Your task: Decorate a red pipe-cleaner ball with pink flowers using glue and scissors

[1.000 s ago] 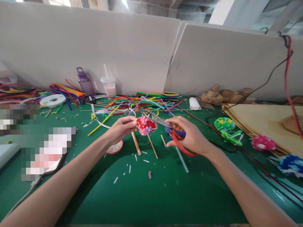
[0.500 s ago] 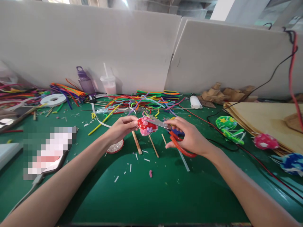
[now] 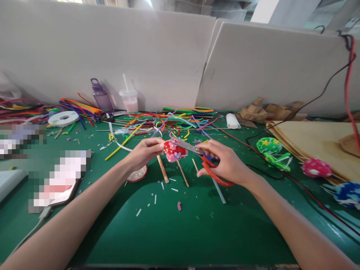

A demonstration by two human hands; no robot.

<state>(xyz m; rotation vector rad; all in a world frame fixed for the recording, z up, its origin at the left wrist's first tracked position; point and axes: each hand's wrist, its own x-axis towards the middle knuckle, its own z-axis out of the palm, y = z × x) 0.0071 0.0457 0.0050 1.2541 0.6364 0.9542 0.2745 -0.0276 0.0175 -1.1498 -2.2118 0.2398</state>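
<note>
scissors [image 3: 185, 146]: the blades have slid toward 9 o'clock since a second ago, and their tip now lies across the top of the red ornament [image 3: 174, 151]; there is hardly any change over the last half second.
right hand [image 3: 226, 163]: closed round the red handles, at 3 o'clock of the ornament; I cannot tell whether the blades are parted.
left hand [image 3: 144, 152]: thumb and fingertips pinch the ornament's 9 o'clock edge.
red ornament: round, with small pink flowers on it, held up between the two hands over the green mat [image 3: 180, 232], with the blades touching its 12 o'clock rim.
wooden sticks [image 3: 162, 169]: two lie on the mat at 6 o'clock of the ornament; I cannot tell whether either joins it.
glitter disc [image 3: 137, 174]: on the mat at 7 o'clock, partly under the left wrist.
pipe cleaners [image 3: 168, 120]: a many-coloured heap at 12 o'clock.
purple bottle [image 3: 100, 98] and cup with straw [image 3: 129, 101]: at 11 o'clock, against the white board [image 3: 112, 48].
tape roll [image 3: 63, 118]: at 10 o'clock, well apart.
green ornament [image 3: 271, 149]: at 3 o'clock, beyond the right hand.
pink ornament [image 3: 312, 168]: further out, toward 4 o'clock.
</note>
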